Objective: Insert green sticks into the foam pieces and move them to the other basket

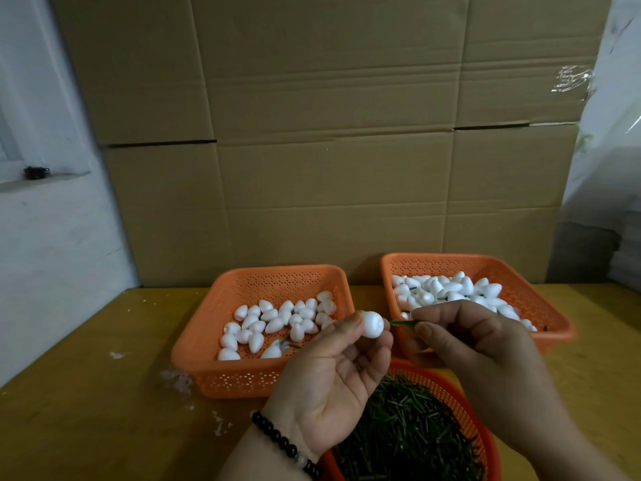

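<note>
Our left hand (329, 373) pinches a foam piece (372, 324); the green stick (402, 322), pinched in our right hand (464, 345), lies level at its three o'clock.

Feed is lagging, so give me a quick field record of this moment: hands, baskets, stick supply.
left hand: holds one white foam piece at its fingertips
right hand: pinches a green stick, tip at the foam piece
left basket: loose foam pieces, mostly without sticks
right basket: fuller pile of foam pieces, some green sticks showing
round basket: green sticks, nearest the person
surface: yellow table, cardboard boxes behind
</note>
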`<state>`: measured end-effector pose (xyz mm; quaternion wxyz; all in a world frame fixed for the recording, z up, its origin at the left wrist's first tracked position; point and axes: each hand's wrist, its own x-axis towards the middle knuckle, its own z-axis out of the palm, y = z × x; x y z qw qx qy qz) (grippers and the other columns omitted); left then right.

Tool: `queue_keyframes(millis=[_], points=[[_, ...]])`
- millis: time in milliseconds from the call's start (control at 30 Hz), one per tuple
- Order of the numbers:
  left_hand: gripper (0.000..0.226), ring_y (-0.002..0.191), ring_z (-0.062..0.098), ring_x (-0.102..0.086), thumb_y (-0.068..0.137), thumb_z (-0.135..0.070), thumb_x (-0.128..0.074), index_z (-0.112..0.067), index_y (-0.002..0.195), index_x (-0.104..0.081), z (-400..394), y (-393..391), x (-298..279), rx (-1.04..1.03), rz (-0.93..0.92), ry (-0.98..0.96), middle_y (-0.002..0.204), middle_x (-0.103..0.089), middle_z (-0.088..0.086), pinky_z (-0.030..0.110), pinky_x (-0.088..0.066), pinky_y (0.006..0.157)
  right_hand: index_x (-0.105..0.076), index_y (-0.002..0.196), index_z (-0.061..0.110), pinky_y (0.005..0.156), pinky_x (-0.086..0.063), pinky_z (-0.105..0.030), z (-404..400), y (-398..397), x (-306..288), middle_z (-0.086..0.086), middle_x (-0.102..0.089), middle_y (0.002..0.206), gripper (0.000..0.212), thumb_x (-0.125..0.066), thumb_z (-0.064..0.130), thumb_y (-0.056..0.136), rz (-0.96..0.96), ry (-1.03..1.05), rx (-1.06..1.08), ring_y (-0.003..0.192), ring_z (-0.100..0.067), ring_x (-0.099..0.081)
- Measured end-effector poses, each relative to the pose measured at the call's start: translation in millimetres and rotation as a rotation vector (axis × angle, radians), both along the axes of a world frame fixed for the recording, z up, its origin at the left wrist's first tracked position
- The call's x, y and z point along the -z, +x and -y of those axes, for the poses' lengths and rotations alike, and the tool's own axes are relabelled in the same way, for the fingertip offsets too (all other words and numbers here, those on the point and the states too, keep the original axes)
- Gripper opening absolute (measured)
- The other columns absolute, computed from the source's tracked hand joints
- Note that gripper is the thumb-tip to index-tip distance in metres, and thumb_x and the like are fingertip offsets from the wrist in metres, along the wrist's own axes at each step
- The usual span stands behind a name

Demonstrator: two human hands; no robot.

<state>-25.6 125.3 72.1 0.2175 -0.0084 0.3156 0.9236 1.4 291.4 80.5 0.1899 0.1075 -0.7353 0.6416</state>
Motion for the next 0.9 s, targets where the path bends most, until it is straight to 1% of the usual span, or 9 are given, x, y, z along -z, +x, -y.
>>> queue_keyframes(millis=[167, 300, 400, 500, 567, 633, 700, 767, 900], points=[[0.032, 0.067, 0.021, -0.069, 0.068, -0.003, -0.069, -0.001, 0.099, -0.064, -2.8, -0.1, 4.4, -0.018, 0.017, -0.037, 0.086, -0.070, 0.016, 0.025, -0.055, 0.052, -0.072, 0.082, 0.020, 0.066, -0.058, -0.033, -1.0, 0.2, 1.3, -0.001, -0.073, 0.076, 0.013, -0.069, 0.007, 0.082, -0.047, 0.174, 0.069, 0.068, -0.014, -0.069], [0.036, 0.071, 0.019, -0.068, 0.066, 0.005, -0.065, -0.007, 0.100, -0.064, -2.9, -0.6, 9.3, -0.019, -0.036, -0.078, 0.095, -0.072, 0.015, 0.025, -0.055, 0.057, -0.071, 0.081, 0.027, 0.067, -0.057, -0.043, -6.7, -1.4, 3.1, 0.002, -0.072, 0.077, 0.014, -0.070, 0.012, 0.081, -0.059, 0.261, 0.124, 0.068, -0.015, -0.068], [0.033, 0.076, 0.014, -0.068, 0.073, 0.010, -0.060, -0.009, 0.099, -0.069, -3.0, -0.9, 12.5, -0.051, -0.140, -0.194, 0.101, -0.072, 0.011, 0.024, -0.053, 0.062, -0.070, 0.081, 0.030, 0.065, -0.056, -0.037, -9.8, -2.2, 5.2, 0.006, -0.072, 0.078, 0.015, -0.071, 0.015, 0.081, -0.066, 0.308, 0.134, 0.067, -0.011, -0.067], [0.036, 0.085, 0.013, -0.063, 0.084, 0.014, -0.052, -0.013, 0.090, -0.076, -2.9, 1.0, 12.0, -0.120, -0.258, -0.332, 0.101, -0.071, 0.007, 0.024, -0.052, 0.067, -0.069, 0.084, 0.035, 0.064, -0.054, -0.034, -11.6, -2.8, 7.4, 0.007, -0.071, 0.078, 0.017, -0.070, 0.019, 0.082, -0.073, 0.355, 0.117, 0.067, -0.011, -0.066], [0.036, 0.090, 0.013, -0.062, 0.086, 0.013, -0.052, -0.014, 0.091, -0.076, -3.0, 3.0, 10.2, -0.169, -0.325, -0.413, 0.103, -0.071, 0.003, 0.023, -0.051, 0.069, -0.067, 0.087, 0.039, 0.064, -0.054, -0.032, -12.5, -3.5, 8.7, 0.007, -0.071, 0.078, 0.019, -0.069, 0.021, 0.083, -0.085, 0.379, 0.104, 0.067, -0.011, -0.066], [0.033, 0.091, 0.012, -0.062, 0.088, 0.009, -0.053, -0.014, 0.096, -0.074, -3.3, 4.4, 9.0, -0.198, -0.358, -0.472, 0.105, -0.070, 0.002, 0.023, -0.051, 0.070, -0.066, 0.088, 0.038, 0.063, -0.053, -0.032, -12.0, -3.3, 8.8, 0.008, -0.070, 0.078, 0.014, -0.067, 0.026, 0.083, -0.113, 0.379, 0.093, 0.068, -0.010, -0.066], [0.030, 0.086, 0.013, -0.062, 0.090, 0.008, -0.052, -0.012, 0.102, -0.071, -3.9, 6.0, 7.8, -0.191, -0.354, -0.466, 0.104, -0.068, 0.004, 0.024, -0.051, 0.069, -0.065, 0.088, 0.038, 0.061, -0.052, -0.032, -10.8, -2.3, 8.8, 0.008, -0.069, 0.076, 0.009, -0.062, 0.041, 0.080, -0.134, 0.380, 0.079, 0.067, -0.012, -0.065], [0.028, 0.080, 0.014, -0.065, 0.090, 0.007, -0.052, -0.008, 0.108, -0.067, -4.5, 6.4, 6.2, -0.161, -0.320, -0.408, 0.101, -0.069, 0.008, 0.026, -0.052, 0.066, -0.063, 0.087, 0.039, 0.059, -0.051, -0.035, -9.8, -0.9, 8.9, 0.006, -0.068, 0.073, 0.019, -0.056, 0.053, 0.076, -0.146, 0.398, 0.066, 0.062, -0.014, -0.064], [0.030, 0.076, 0.020, -0.067, 0.085, 0.000, -0.058, -0.004, 0.115, -0.060, -5.6, 6.1, 4.2, -0.085, -0.245, -0.259, 0.097, -0.069, 0.015, 0.028, -0.055, 0.062, -0.064, 0.085, 0.035, 0.059, -0.053, -0.046, -10.6, -0.5, 9.7, -0.003, -0.068, 0.073, 0.019, -0.057, 0.050, 0.075, -0.154, 0.311, 0.065, 0.063, -0.024, -0.065]])
